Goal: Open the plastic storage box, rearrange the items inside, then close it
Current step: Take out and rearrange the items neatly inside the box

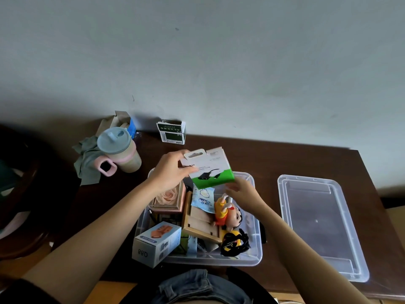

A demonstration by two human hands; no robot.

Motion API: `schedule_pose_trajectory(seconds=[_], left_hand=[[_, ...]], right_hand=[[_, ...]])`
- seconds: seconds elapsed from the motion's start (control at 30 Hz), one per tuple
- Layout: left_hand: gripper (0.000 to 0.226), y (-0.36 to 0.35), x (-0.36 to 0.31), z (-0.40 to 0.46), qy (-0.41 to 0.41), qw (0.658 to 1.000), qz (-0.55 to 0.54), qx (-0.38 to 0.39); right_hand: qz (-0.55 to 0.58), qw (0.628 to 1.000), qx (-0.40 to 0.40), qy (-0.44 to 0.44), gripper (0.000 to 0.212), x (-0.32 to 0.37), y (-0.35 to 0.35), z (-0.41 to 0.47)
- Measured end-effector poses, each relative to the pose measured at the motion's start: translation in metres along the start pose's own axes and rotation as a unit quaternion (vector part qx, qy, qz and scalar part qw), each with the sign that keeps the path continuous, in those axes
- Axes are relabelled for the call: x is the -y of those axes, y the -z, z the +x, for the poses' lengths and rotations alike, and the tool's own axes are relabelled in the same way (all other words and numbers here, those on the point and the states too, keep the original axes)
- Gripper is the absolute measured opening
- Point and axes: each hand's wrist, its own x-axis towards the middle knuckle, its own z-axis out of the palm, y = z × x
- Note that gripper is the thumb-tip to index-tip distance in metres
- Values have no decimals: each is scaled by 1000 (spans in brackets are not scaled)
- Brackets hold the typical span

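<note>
Two hands hover over the open clear plastic storage box (252, 257) on the dark wooden table (306, 163): the left hand (168, 174) grips a white-and-green adapter carton (210, 170) above the box's far end, while the right hand (243, 189) reaches just under that carton with fingers loosely extended, holding nothing. Inside the box lie a cartoon figurine (225, 212), a rose case (167, 198) and a mini-fan carton (157, 242); its lid (317, 224) lies right of the box.

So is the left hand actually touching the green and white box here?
Touching. The head view shows the left hand gripping the green and white box by its upper left corner, thumb across the front face, above the open storage box.
</note>
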Motion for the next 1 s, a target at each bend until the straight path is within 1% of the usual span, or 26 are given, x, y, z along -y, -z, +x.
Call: schedule_pose_trajectory(seconds=[0.07,0.1,0.17,0.23,0.27,0.33,0.37,0.43,0.5,0.6,0.67,0.87,1.0], left_hand=[[29,-4,3,-5,-15,1000,19,-1],[28,-7,4,-8,-23,999,25,-9],[28,-13,6,-10,-35,999,20,-23],[28,-19,7,-10,-41,999,10,-21],[28,-21,8,-10,-40,999,9,-18],[27,-25,9,-9,-35,999,13,-13],[26,-26,9,-8,-38,999,23,-8],[24,-29,10,-6,-57,997,59,3],[23,-33,12,-4,-69,993,95,13],[23,-44,17,-2,-63,988,137,19],[24,-53,20,-2,-61,985,159,17],[22,-76,24,-11,-81,970,229,-22],[21,-84,30,-12,-55,975,214,-14]], right_hand=[[-44,996,49,-59,19,-6,-12,4],[-54,993,65,-80,22,-7,-17,7],[-48,989,74,-115,28,-6,-24,15],[-87,981,115,-129,18,2,-26,23],[-116,974,140,-132,24,6,-26,27],[-76,966,190,-159,41,14,-27,33],[-62,963,209,-161,43,16,-29,35],[-96,956,242,-139,41,22,-33,33],[-126,949,269,-109,42,21,-39,29],[-139,947,275,-88,54,10,-45,21],[-149,943,288,-73,58,4,-46,16],[-140,942,296,-69,59,0,-47,14],[-128,944,297,-57,57,0,-47,13]])
